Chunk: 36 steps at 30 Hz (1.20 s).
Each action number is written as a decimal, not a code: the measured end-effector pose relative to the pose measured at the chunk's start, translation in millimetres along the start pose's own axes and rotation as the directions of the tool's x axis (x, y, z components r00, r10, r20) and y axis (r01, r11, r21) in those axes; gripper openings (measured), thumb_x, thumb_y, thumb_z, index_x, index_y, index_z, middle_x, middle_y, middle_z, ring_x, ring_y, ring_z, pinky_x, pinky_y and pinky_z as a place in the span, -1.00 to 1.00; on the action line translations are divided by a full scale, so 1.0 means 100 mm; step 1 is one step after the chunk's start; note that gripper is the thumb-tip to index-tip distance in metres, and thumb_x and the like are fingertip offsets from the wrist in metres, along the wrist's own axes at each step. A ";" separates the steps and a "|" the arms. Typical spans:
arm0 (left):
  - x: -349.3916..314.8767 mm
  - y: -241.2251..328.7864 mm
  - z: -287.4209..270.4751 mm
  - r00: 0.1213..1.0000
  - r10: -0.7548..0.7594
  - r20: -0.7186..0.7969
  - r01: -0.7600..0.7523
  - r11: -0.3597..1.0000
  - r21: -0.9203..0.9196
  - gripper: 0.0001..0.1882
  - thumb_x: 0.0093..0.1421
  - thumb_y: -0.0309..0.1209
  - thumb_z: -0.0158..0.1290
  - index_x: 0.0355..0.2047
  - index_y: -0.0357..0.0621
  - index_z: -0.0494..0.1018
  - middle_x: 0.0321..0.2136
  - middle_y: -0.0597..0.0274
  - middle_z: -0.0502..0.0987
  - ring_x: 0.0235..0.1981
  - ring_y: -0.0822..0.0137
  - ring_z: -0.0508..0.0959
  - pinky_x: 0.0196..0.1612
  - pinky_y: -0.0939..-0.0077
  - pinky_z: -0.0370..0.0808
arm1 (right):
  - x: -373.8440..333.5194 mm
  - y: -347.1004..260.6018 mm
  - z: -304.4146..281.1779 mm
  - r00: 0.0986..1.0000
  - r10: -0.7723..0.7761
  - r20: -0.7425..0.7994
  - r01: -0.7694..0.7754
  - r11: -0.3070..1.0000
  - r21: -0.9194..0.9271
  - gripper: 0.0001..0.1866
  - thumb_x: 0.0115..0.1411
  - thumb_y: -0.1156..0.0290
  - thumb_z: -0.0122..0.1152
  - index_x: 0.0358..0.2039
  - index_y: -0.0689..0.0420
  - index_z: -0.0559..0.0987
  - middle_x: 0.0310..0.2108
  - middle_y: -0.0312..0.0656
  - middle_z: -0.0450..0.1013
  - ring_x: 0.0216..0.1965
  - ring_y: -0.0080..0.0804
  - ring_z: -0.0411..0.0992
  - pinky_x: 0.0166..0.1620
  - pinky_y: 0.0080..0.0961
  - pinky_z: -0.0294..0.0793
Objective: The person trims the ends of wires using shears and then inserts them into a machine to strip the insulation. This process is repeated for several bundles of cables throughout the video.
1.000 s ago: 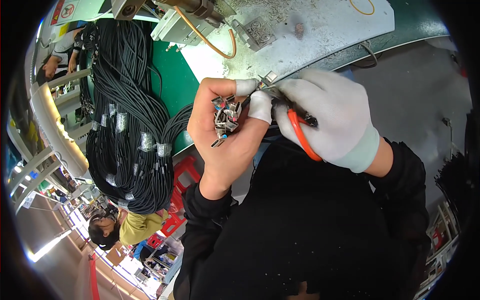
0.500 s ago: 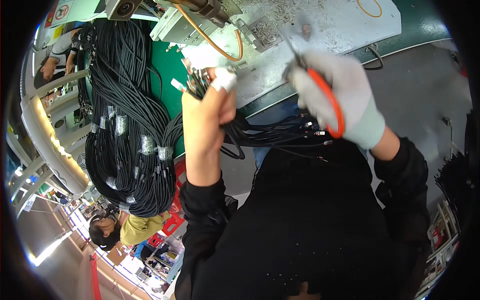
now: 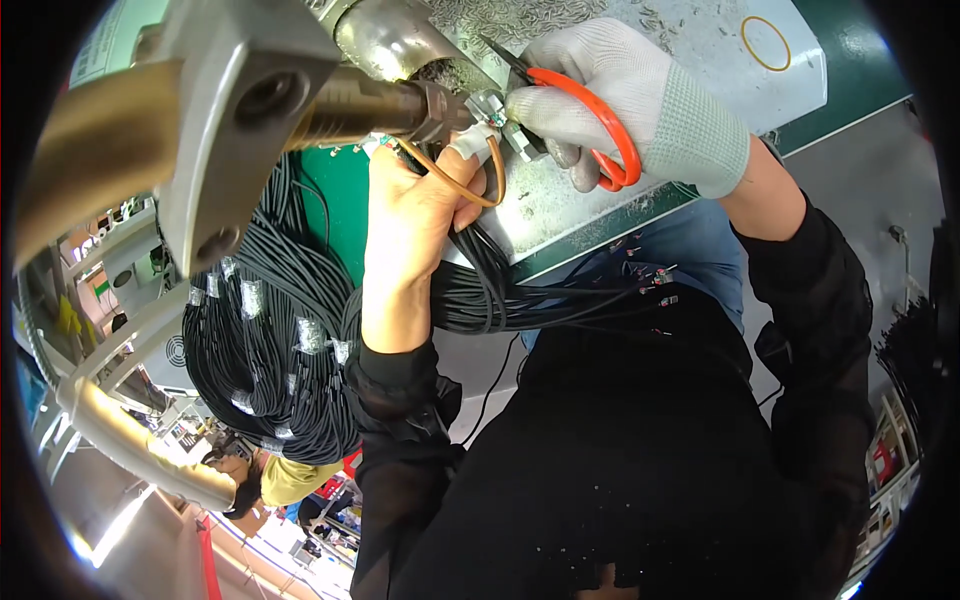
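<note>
Left grip (image 3: 412, 205) is wrapped round the cables (image 3: 485, 290), plugs (image 3: 520, 142) poking out over the bench (image 3: 855, 75), inside its near edge; right grip (image 3: 620, 95) has the scissors (image 3: 604, 115). Honestly, I'd pinch close behind each plug and angle the blades (image 3: 508, 58) off those fingertips (image 3: 468, 142).

Scissor handles (image 3: 631, 163) look glossy plastic, the glove (image 3: 632, 72) matt cloth.

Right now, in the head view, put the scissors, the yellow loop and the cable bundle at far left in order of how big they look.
1. Cable bundle, plainly largest though partly covered
2. Scissors, partly hidden by the gloved hand
3. Yellow loop, smallest
</note>
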<state>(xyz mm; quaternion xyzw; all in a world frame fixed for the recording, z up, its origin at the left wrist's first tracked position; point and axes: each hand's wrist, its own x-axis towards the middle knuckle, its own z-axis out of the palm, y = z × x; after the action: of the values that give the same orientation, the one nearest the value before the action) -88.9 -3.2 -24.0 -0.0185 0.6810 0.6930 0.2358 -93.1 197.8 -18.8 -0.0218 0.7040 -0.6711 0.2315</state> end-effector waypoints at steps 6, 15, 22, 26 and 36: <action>-0.01 0.02 -0.05 0.999 0.035 0.029 -0.038 0.991 0.128 -0.85 0.22 -0.47 0.04 -0.45 -0.29 0.39 -0.70 0.35 0.34 -0.75 0.57 0.25 -0.71 0.68 0.11 | 0.00 -0.04 0.00 0.999 -0.045 0.009 0.045 0.999 -0.013 -0.71 0.17 0.30 0.13 -0.54 0.30 0.48 -0.74 -0.23 0.38 -0.76 -0.54 0.39 -0.67 -0.62 0.35; -0.09 0.01 0.00 0.998 -0.014 -0.066 0.024 0.989 0.144 -0.89 0.23 -0.46 0.04 -0.40 -0.25 0.42 -0.69 0.35 0.37 -0.73 0.57 0.29 -0.70 0.67 0.16 | 0.12 0.25 -0.09 0.907 -0.392 0.156 0.410 0.906 -0.106 -0.68 0.18 0.26 0.11 -0.55 0.28 0.48 -0.77 -0.23 0.38 -0.76 -0.53 0.41 -0.66 -0.62 0.38; -0.14 -0.02 0.08 0.985 0.098 -0.140 -0.066 0.975 0.214 -0.87 0.24 -0.44 0.02 -0.38 -0.29 0.43 -0.70 0.36 0.36 -0.74 0.57 0.28 -0.69 0.67 0.17 | 0.10 0.15 -0.10 0.955 -0.245 0.170 0.261 0.962 -0.084 -0.69 0.18 0.28 0.10 -0.54 0.28 0.48 -0.77 -0.24 0.37 -0.76 -0.52 0.41 -0.66 -0.61 0.37; -0.11 -0.03 0.07 0.992 0.090 -0.093 -0.063 0.964 0.258 -0.82 0.28 -0.36 0.02 -0.32 -0.24 0.36 -0.65 0.41 0.29 -0.75 0.61 0.18 -0.72 0.72 0.05 | 0.06 0.09 -0.06 0.993 -0.054 0.103 0.047 0.997 0.061 -0.70 0.18 0.28 0.10 -0.54 0.28 0.47 -0.77 -0.24 0.37 -0.76 -0.53 0.40 -0.66 -0.60 0.37; -0.64 -0.07 0.12 0.907 0.127 -0.401 -0.166 0.984 -0.062 -0.80 0.32 -0.36 -0.02 -0.32 -0.27 0.44 -0.61 0.27 0.47 -0.58 0.45 0.42 -0.40 0.52 0.38 | -0.54 0.20 -0.32 0.915 -0.404 0.018 0.343 0.753 -0.562 -0.73 0.11 0.27 0.17 -0.49 0.27 0.49 -0.73 -0.17 0.39 -0.73 -0.36 0.41 -0.59 -0.53 0.39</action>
<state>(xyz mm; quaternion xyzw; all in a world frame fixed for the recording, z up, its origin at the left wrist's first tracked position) -26.2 -10.8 -7.8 -0.1181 0.6803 0.7223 0.0395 -50.9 248.2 -22.4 -0.1929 0.8599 -0.4709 0.0392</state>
